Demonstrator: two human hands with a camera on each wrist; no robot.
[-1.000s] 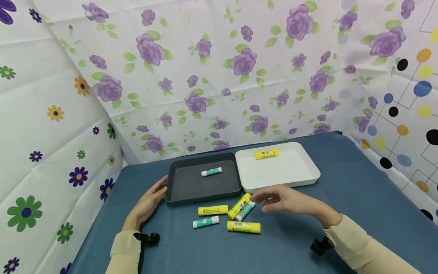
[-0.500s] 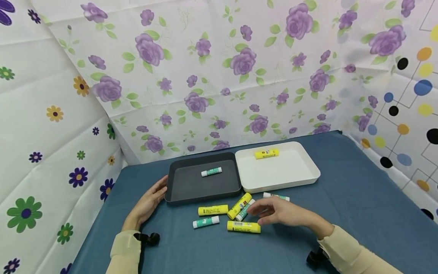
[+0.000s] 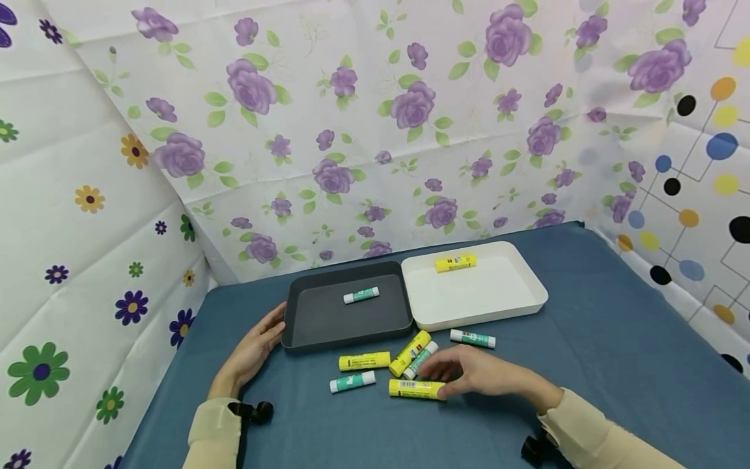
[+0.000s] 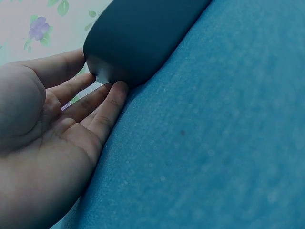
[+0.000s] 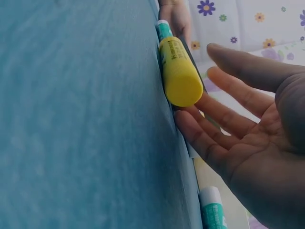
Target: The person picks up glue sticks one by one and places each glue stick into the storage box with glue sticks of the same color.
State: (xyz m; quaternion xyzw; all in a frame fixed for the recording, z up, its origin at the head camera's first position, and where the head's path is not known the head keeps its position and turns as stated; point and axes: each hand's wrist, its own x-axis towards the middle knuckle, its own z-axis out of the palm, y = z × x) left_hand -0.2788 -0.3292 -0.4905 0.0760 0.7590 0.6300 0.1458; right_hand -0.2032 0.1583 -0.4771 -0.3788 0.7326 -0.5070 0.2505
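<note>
My left hand (image 3: 255, 349) rests its fingertips against the left wall of the dark grey tray (image 3: 328, 341), which the left wrist view shows at the tray's corner. My right hand (image 3: 480, 371) is beside a yellow glue stick (image 3: 415, 389) at the front of the group. In the right wrist view its fingers are spread loosely around the near end of that yellow glue stick (image 5: 182, 78), thumb apart, without a grip. Just left of this hand, a green-and-white glue stick (image 3: 420, 360) lies against a slanted yellow glue stick (image 3: 409, 354).
A white tray (image 3: 480, 303) adjoins the grey one and holds a yellow glue stick (image 3: 456, 263). Inside the grey tray lies a green glue stick (image 3: 361, 295). Others lie on the blue cloth: one yellow (image 3: 364, 361), one green (image 3: 352, 382), and another green (image 3: 472, 339) near the white tray.
My right hand has moved left and nearer to me, from the white tray's front edge to the front yellow glue stick. A green glue stick behind it has come into view. My left hand stays.
</note>
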